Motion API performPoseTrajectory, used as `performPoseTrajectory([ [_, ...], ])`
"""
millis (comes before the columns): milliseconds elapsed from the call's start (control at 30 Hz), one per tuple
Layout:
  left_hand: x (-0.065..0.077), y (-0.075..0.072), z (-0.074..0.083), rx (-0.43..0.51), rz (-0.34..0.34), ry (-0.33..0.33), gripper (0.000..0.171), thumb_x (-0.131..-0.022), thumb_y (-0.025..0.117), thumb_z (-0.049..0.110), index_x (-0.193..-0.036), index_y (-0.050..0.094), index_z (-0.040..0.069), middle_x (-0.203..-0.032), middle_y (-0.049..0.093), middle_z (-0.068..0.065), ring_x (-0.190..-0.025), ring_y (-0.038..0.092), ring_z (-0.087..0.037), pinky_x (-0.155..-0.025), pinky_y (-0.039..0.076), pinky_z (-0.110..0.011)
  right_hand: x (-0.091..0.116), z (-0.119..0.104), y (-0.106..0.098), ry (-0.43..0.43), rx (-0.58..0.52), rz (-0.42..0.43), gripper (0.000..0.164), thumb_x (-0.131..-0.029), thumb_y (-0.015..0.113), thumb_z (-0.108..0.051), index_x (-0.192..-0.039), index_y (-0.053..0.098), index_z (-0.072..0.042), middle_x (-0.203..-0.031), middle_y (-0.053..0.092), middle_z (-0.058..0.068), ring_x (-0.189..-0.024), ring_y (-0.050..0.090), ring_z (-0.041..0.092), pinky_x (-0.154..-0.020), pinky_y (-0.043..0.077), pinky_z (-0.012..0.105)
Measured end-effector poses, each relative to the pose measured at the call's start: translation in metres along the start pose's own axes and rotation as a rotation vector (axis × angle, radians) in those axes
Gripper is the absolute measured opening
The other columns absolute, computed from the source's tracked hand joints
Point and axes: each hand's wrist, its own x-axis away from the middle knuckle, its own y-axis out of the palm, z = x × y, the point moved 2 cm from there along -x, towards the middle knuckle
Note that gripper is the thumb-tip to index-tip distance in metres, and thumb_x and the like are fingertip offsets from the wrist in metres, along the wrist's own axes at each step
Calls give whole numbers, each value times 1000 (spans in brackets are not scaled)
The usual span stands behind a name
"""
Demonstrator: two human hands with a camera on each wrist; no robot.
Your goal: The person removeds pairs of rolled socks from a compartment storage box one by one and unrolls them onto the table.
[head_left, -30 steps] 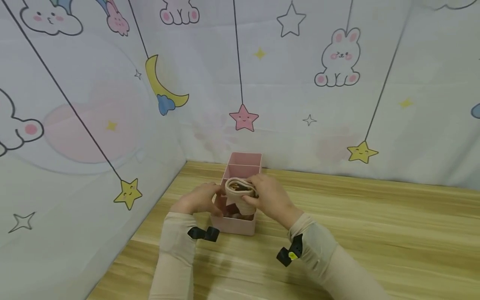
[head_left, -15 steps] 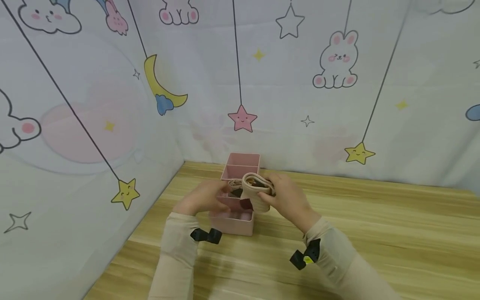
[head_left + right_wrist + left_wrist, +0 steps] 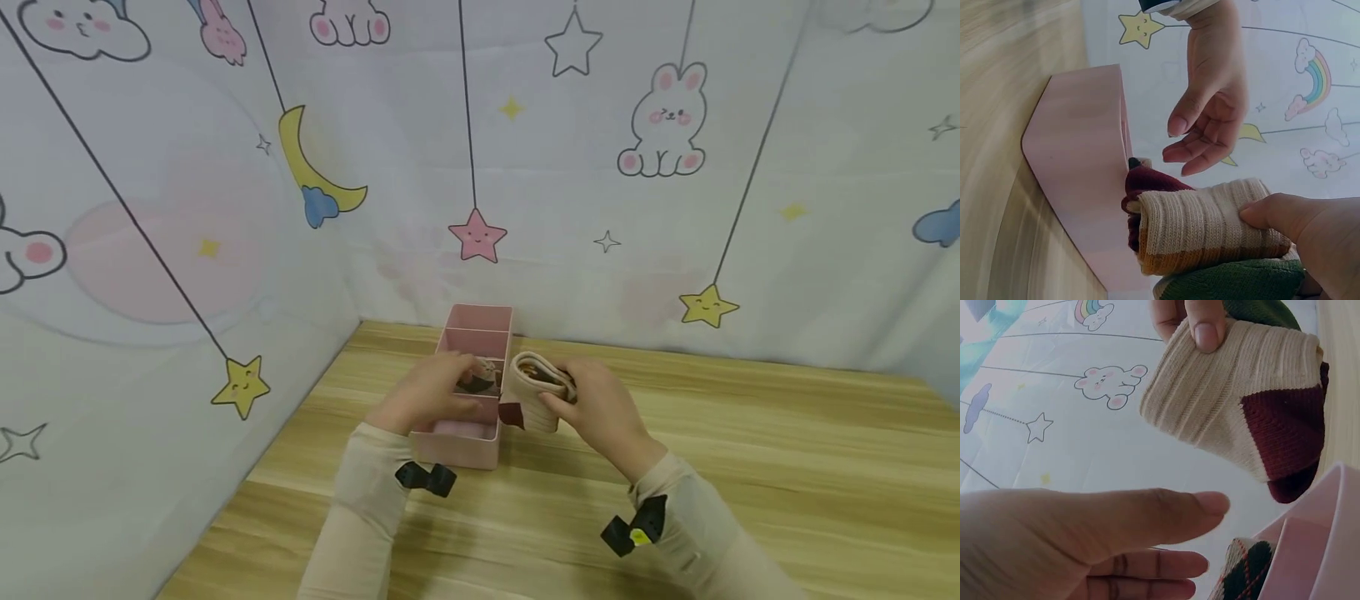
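My right hand (image 3: pixel 603 408) pinches a folded pair of socks (image 3: pixel 534 404) between thumb and fingers, just right of a pink divided box (image 3: pixel 457 452). In the left wrist view the socks (image 3: pixel 1197 387) show beige ribbing and a maroon patch; mustard and green parts appear in the right wrist view. Over the box's left side hovers my left hand (image 3: pixel 427 390), fingers loosely extended and nothing in its grasp. Beneath its fingers, a beige and dark green patterned sock (image 3: pixel 1249 569) sits in a middle compartment.
The box's two far compartments (image 3: pixel 480 342) are pink inside. It stands on a wood-grain table (image 3: pixel 720 467), close to a white backdrop (image 3: pixel 570 283) printed with stars and rabbits. A second backdrop wall rises at the left.
My right hand has carried the folded socks rightward, from over the box to beside it. The patterned sock in the compartment has come into view. My left hand has stayed over the box.
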Motion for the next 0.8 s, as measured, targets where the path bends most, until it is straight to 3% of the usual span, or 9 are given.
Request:
performPoseTrajectory([
  [267,-6,5,12,-62,38,22,36,-78,78,22,-109,64,8,-105,65,-7,-104,58,-24,-95,45,-40,12,9,4,40,9,-42,32,-84,73,-26,-106,66,-3,-86,66,4,-67,50,12,-58,39,27],
  [600,-9,13,24,-61,-23,52,37,-81,76,25,-112,64,9,-103,65,-9,-96,57,-22,-91,44,-41,27,16,18,95,-18,-103,30,-83,74,-26,-103,66,-4,-82,63,2,-68,50,11,-60,41,28],
  [800,-10,21,30,4,-60,28,37,-80,78,23,-111,63,9,-105,65,-9,-99,58,-24,-93,43,-43,32,22,28,107,-36,-106,33,-82,75,-28,-103,66,-4,-81,65,3,-64,49,9,-57,40,26],
])
